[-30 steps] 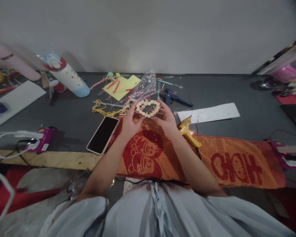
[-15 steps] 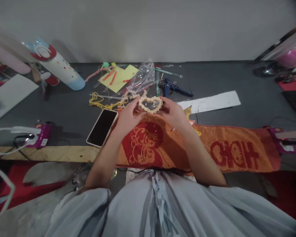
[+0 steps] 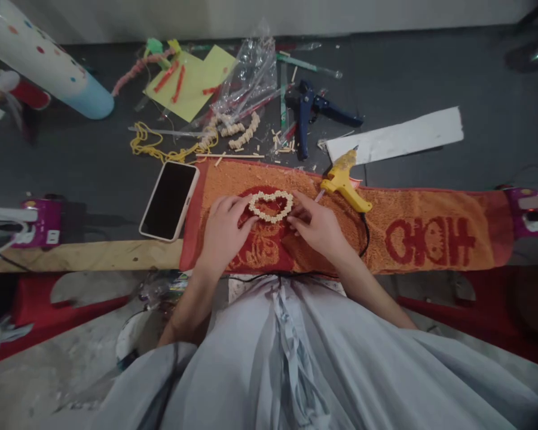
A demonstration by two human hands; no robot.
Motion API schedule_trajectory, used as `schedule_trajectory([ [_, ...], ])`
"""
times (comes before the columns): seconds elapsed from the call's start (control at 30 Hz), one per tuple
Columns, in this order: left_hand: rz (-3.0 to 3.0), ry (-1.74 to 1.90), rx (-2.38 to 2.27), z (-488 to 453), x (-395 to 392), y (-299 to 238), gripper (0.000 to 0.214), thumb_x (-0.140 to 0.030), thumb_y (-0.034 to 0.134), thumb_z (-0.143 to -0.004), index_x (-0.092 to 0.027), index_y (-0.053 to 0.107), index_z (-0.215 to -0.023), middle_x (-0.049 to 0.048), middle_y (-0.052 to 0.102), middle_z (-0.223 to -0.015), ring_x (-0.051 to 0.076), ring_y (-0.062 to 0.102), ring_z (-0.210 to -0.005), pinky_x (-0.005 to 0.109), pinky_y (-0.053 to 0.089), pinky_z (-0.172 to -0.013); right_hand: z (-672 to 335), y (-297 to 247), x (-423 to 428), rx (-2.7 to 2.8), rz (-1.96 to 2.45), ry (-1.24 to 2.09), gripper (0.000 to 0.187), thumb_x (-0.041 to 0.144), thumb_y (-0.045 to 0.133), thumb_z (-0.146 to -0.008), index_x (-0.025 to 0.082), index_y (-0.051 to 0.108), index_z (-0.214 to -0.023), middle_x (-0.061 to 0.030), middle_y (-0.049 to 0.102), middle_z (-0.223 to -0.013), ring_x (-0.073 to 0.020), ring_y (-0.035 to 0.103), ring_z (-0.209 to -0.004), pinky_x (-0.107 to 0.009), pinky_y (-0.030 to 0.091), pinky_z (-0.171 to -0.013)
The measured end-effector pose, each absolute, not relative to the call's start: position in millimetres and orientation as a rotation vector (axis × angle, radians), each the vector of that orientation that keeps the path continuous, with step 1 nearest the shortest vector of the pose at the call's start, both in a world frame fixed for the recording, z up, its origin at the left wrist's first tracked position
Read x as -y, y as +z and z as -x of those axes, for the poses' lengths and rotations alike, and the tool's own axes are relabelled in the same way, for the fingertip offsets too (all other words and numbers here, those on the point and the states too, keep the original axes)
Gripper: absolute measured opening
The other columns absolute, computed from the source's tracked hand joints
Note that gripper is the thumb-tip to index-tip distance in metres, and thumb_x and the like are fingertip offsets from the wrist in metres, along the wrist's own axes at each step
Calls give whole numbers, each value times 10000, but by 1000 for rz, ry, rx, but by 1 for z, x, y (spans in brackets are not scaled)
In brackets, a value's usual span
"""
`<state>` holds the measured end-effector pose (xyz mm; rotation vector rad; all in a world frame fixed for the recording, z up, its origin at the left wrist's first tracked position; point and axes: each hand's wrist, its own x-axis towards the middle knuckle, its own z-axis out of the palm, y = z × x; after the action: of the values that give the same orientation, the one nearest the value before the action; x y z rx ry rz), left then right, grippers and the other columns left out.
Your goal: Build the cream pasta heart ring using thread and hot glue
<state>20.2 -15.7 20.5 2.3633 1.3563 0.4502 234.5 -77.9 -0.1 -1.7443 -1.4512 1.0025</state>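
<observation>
A heart-shaped ring [image 3: 275, 219] built of small cream pieces is low over or on the orange and red towel [image 3: 434, 206]; I cannot tell whether it touches the cloth. My left hand [image 3: 226, 230] grips its left side between thumb and fingers. On the opposite side, my right hand [image 3: 318, 227] pinches the right edge, its fingertips partly hidden. A yellow glue gun [image 3: 347, 185] lies on the towel just beyond my right hand, its cord running down beside the wrist. Short cream strips [image 3: 246, 132] and tiny cut bits [image 3: 287, 146] lie past the towel's far edge.
Left of the towel sits a phone [image 3: 169, 200] with its screen dark. Farther back are yellow thread [image 3: 150, 143], yellow paper [image 3: 182, 83], a clear plastic bag [image 3: 248, 77], a blue hand cutter [image 3: 307, 113] and a white strip [image 3: 399, 137]. A spotted bottle [image 3: 49, 60] leans at far left.
Both hands have brought the heart-shaped ring down and nearer my body, over the towel. My view has tilted downward, so the glue gun and cut bits show more fully.
</observation>
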Motion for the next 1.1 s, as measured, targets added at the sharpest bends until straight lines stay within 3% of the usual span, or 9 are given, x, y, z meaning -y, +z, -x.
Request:
schedule_trajectory([
  [0.23,-2293,646,-1463,-19,42,6,322,-305,541,-928,-218,660,-1214,105,627,-1228,289,494,-1254,496,374,-1132,-238,7,95,1348,1691,1261,604,251,558,-856,218,472,-1453,-12,729,-821,-160,682,-608,-317,582,-648],
  [0.6,-2345,629,-1395,-18,66,4,394,-214,524,-924,-196,597,-1311,129,590,-1328,276,440,-1336,498,351,-1157,-233,25,107,1556,1698,1208,522,289,517,-900,177,531,-1410,-40,771,-886,-176,708,-756,-305,544,-750],
  [0.9,-2466,575,-1321,-14,67,4,434,-115,545,-866,-292,660,-1246,88,585,-1308,269,475,-1295,495,426,-1105,-237,29,104,1646,1668,1242,495,283,507,-922,182,541,-1406,-41,776,-910,-178,723,-787,-299,544,-763],
  [1.1,-2443,568,-1283,-13,66,2,442,-112,559,-845,-331,692,-1205,67,616,-1286,261,493,-1267,493,428,-1095,-240,37,102,1653,1686,1269,324,306,526,-929,245,699,-1197,-55,775,-1070,-198,736,-906,-311,558,-816],
])
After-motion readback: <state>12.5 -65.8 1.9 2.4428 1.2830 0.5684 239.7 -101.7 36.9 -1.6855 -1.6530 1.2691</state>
